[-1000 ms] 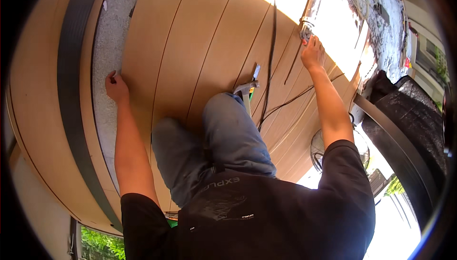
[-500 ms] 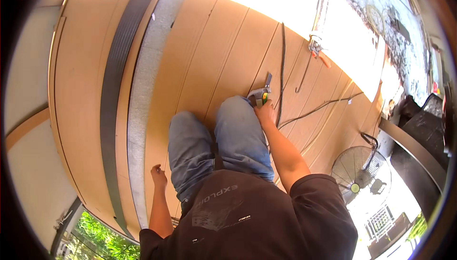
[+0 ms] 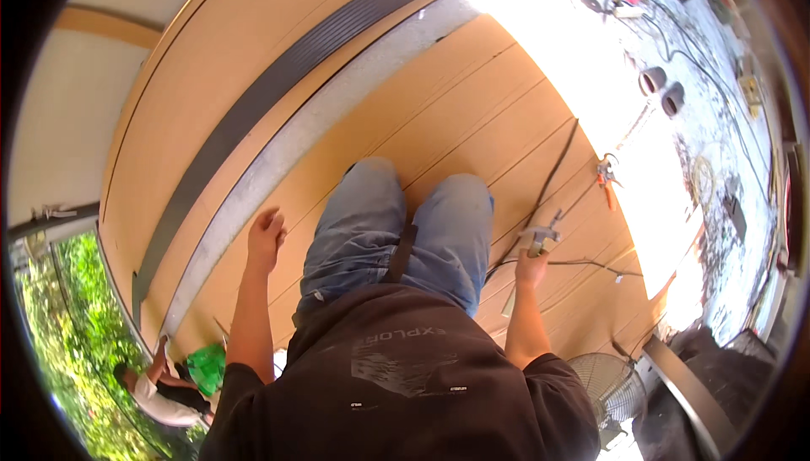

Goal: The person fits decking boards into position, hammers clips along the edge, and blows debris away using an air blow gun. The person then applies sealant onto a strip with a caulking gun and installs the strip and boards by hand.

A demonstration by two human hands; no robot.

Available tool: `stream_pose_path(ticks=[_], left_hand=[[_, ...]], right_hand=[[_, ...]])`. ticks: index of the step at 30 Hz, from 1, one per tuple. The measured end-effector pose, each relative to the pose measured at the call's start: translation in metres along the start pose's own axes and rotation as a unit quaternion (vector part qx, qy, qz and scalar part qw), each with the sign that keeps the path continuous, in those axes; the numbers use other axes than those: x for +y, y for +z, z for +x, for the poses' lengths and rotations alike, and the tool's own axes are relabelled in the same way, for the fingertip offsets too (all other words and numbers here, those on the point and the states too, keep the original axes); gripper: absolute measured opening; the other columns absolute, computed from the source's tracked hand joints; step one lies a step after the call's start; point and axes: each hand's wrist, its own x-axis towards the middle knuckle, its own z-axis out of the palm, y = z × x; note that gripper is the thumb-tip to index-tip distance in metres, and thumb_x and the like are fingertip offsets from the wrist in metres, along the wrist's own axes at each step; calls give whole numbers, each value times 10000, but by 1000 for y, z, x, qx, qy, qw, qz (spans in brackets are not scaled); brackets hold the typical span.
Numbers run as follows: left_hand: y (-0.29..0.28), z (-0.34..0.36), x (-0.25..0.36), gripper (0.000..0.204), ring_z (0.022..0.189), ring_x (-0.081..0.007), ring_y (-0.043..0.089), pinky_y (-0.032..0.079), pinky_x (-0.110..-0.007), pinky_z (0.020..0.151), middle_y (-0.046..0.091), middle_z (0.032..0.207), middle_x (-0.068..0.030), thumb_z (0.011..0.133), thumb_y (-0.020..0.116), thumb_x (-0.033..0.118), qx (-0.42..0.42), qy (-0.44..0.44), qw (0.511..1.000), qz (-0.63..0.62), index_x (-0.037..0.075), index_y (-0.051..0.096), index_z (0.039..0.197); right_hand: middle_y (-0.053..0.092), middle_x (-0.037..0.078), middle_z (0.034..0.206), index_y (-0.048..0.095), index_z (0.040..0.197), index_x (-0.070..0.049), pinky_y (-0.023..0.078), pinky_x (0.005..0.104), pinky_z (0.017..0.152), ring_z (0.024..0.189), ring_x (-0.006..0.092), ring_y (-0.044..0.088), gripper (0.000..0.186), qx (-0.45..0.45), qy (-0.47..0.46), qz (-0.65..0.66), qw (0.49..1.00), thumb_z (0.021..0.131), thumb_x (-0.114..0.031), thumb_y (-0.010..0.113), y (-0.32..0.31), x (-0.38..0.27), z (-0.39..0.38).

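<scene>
R hand (image 3: 531, 269) grips grey tool (image 3: 540, 236) on wood deck (image 3: 472, 115); L hand (image 3: 267, 237) loosely curled, empty, beside knee.

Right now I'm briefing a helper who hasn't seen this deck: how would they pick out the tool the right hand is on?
Start at the tan plank deck and the kneeling person's blue-jeaned knees. Beside the right knee, the right hand holds a small grey metal tool. Unlike the orange-handled pliers farther out, it is grey and in the hand.

The deck boards (image 3: 472, 115) look like smooth, matt tan wood. A ribbed black rubber strip (image 3: 278, 90) runs beside rough grey concrete (image 3: 321, 119). The tool (image 3: 540, 237) is dull grey metal; the jeans (image 3: 371, 225) are faded blue cloth.
</scene>
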Motion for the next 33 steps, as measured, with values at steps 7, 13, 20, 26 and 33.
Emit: stream_pose_path(ticks=[7,13,20,26,33], left_hand=[[100,-9,151,410,905,-123,652,545,-267,823,673,1142,-34,1001,688,88,-205,106,943,-240,60,606,1402],[147,-52,235,476,1059,-137,647,545,-282,923,645,1239,-41,1001,613,-29,-357,125,916,-133,66,563,1464],[188,-25,314,410,1102,-156,676,552,-305,1005,679,1264,-73,997,601,-57,-320,256,893,186,42,587,1394],[233,20,318,363,1068,-124,668,557,-283,992,695,1206,-33,990,644,-30,-322,350,836,274,49,630,1344],[306,104,295,334,970,-97,653,551,-245,919,642,998,-4,947,696,-53,-362,336,843,210,46,665,1264]], right_hand=[[644,256,1108,616,1189,12,529,551,867,999,453,649,512,32,6,-64,997,835,-342,720,-12,97,-19],[614,248,1081,632,1211,9,522,560,842,1016,433,617,461,86,55,-56,993,867,-292,691,-6,97,-42],[646,223,1152,693,1189,14,527,513,907,1071,421,642,500,35,14,-33,999,852,-354,727,-8,76,-69],[621,219,1100,643,1186,83,518,469,847,986,401,612,445,58,-188,58,979,886,-227,755,5,-3,-23],[615,132,1034,654,1208,63,527,369,772,884,279,633,418,44,-263,119,956,890,-181,770,-2,-138,41]])
